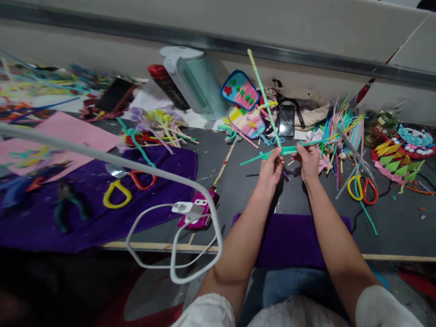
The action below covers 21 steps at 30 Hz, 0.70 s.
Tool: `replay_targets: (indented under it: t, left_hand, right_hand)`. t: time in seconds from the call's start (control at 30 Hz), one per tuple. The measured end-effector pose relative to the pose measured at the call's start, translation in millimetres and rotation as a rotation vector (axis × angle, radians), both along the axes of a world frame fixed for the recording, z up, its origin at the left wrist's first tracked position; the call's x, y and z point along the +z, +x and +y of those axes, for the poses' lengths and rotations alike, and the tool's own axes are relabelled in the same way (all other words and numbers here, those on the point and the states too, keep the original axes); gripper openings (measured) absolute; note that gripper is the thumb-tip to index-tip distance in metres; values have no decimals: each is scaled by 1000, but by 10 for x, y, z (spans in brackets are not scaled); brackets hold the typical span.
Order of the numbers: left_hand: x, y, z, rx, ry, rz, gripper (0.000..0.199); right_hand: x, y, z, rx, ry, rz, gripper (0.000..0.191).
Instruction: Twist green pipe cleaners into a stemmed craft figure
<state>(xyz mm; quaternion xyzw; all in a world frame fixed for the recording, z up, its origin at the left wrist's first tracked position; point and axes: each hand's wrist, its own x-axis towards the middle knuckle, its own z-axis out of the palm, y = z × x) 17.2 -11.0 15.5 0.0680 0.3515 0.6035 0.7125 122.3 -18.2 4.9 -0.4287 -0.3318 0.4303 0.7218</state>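
A turquoise pipe-cleaner bundle (289, 149) is pinched narrowly between the fingers of the left hand (271, 165) and right hand (308, 161); one pale stem (260, 86) rises beyond the left fingers. For neat work, pinching close to the join and keeping strands parallel should help. Counted: two scissors, one far left of the fingers (120, 172), one nearer, right (365, 188); one pitcher (200, 86), beyond and left.

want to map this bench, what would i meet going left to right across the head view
Teal-handled pliers, yellow-and-red-handled scissors, magenta power block, left hand, right hand (both holding a turquoise pipe-cleaner piece), a second pair of scissors.
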Motion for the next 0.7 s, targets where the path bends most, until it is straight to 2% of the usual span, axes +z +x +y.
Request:
replay_targets:
  t: [0.37, 0.7]
  left_hand:
    - [25, 0, -36, 54, 49, 85, 14]
    - [-3, 0, -19, 54, 31, 44, 11]
  right_hand:
    - [47, 42, -11, -170, -12, 11, 22]
    - [115, 60, -27, -65, -117, 174, 19]
